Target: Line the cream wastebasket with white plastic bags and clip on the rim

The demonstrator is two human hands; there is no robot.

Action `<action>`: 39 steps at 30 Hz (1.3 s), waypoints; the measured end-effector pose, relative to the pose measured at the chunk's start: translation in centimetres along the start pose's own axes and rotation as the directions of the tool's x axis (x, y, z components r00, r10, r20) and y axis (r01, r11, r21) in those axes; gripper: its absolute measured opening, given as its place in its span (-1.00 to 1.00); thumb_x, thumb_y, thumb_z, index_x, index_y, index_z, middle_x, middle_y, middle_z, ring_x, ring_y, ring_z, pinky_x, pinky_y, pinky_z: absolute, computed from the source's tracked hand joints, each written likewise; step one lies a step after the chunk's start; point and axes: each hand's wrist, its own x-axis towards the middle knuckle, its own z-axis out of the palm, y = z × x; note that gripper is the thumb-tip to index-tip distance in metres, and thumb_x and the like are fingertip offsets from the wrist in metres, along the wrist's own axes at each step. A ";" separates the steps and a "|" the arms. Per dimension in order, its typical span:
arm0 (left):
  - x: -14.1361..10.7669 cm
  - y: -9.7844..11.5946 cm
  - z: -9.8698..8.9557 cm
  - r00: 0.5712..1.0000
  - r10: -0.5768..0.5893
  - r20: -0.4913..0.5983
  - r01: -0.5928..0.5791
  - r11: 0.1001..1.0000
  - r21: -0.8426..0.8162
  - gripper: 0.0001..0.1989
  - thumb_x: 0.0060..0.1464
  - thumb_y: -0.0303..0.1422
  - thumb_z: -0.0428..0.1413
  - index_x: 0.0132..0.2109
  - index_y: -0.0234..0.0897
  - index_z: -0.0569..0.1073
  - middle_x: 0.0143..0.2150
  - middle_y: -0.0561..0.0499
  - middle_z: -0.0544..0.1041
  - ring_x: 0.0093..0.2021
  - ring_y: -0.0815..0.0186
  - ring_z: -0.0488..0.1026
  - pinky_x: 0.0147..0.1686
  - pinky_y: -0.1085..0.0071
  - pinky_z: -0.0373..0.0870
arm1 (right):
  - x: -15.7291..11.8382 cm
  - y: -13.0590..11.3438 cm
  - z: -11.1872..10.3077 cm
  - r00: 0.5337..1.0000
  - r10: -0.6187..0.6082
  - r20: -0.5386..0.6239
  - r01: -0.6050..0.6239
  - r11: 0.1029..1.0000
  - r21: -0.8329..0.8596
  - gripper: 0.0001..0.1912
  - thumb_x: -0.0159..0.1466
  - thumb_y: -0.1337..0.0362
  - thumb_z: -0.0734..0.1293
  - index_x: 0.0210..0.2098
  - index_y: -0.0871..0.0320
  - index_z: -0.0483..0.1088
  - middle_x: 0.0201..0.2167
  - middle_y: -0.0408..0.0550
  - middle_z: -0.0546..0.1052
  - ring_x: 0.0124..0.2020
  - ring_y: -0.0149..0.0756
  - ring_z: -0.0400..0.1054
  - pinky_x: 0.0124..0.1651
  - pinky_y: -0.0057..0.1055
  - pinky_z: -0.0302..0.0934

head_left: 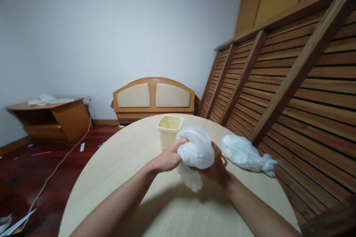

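A bunched white plastic bag (196, 146) is held up over the near middle of the table, part of it hanging below. My left hand (171, 156) grips its left side, thumb on top. On the other side my right hand (218, 166) is wrapped round it, its fingers partly hidden behind the plastic. A brownish band or loop shows beside the right hand. Just behind the left hand stands a square cream plastic bin (167, 137), upright, with its top uncovered. To the right lies another white plastic bag (246, 152), its end twisted or knotted.
The round pale wooden table (111, 177) spans the front. Against the right wall leans a slatted wooden bed frame (300, 92). A headboard (152, 81) stands behind the table. At left are a low cabinet (66, 118) and a cable (59, 166) on the dark red floor.
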 end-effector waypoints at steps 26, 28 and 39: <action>-5.2 -3.1 -13.6 0.602 -0.105 -0.791 0.789 0.230 0.570 -0.65 0.11 -0.35 -0.04 0.01 -0.25 0.46 -0.12 -0.26 0.62 -0.14 -0.09 0.57 -0.23 0.16 0.43 | 2.1 5.9 -10.1 0.836 0.311 -0.452 -0.528 0.235 -0.816 -0.30 0.28 0.00 0.25 0.30 0.25 0.16 0.33 0.32 0.16 0.31 0.38 0.02 0.21 0.35 -0.07; -6.4 -4.5 -14.6 0.575 -0.205 -0.792 0.816 0.077 0.572 -0.64 0.11 -0.37 -0.04 0.03 -0.28 0.45 -0.10 -0.31 0.60 -0.12 -0.12 0.57 -0.22 0.13 0.43 | 1.6 6.7 -11.0 0.734 0.470 -0.490 -0.617 0.162 -0.770 -0.21 0.27 -0.12 0.23 0.33 0.24 0.12 0.33 0.34 0.16 0.25 0.42 0.13 0.16 0.32 0.03; -8.2 -9.0 -16.9 0.491 -0.311 -0.814 0.854 -0.011 0.520 -0.09 0.00 -0.22 0.18 0.43 -0.29 -0.01 0.49 -0.37 -0.17 0.41 -0.45 -0.16 0.22 -0.20 0.10 | 2.0 7.5 -8.3 0.818 0.565 -0.110 -0.420 0.456 -0.785 -0.06 0.24 -0.25 0.16 0.41 0.20 -0.04 0.43 0.25 0.02 0.31 0.23 0.13 0.28 0.07 0.03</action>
